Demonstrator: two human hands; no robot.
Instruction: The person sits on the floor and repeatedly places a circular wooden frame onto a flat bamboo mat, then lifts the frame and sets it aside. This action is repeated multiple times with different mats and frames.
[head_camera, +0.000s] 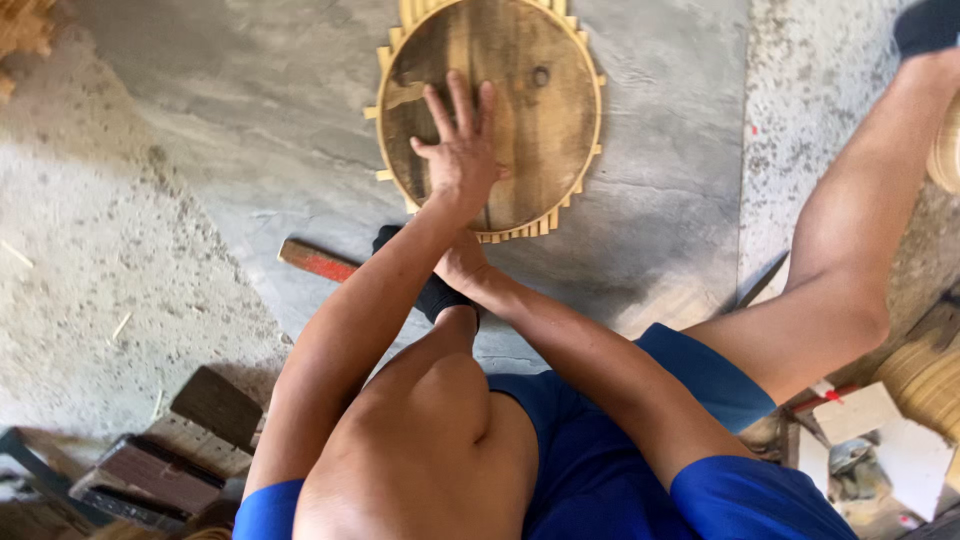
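Two hands: both meet at the near edge of a round wooden disc on the concrete floor, seen from above.
Wooden blocks (160, 465): dark offcuts lying at lower left, well apart from the work.
Red-tipped stick (317, 260): flat on the floor just left of the forearm, its far end hidden behind the arm — within reach but untouched.
Left hand (458, 150): spread wide and flat on the disc, palm down, fingers fanned; it grips nothing, and to my eye it presses the board down so it cannot shift.
Wooden disc (530, 90): dark, stained planks with a knot hole; it lies on top of the strips, likely as a form or a weight over them.
Bamboo strips (520, 232): pale ends stick out all around the disc's rim like short teeth, pinned between disc and floor.
Right hand (462, 265): low at the disc's near edge, mostly covered by the left forearm — I cannot tell whether it is closed or what it holds.
Knees: raised on either side, so the person crouches over the disc.
Woven rounds (925, 375): pale coiled pieces at far right, near scraps and white blocks.
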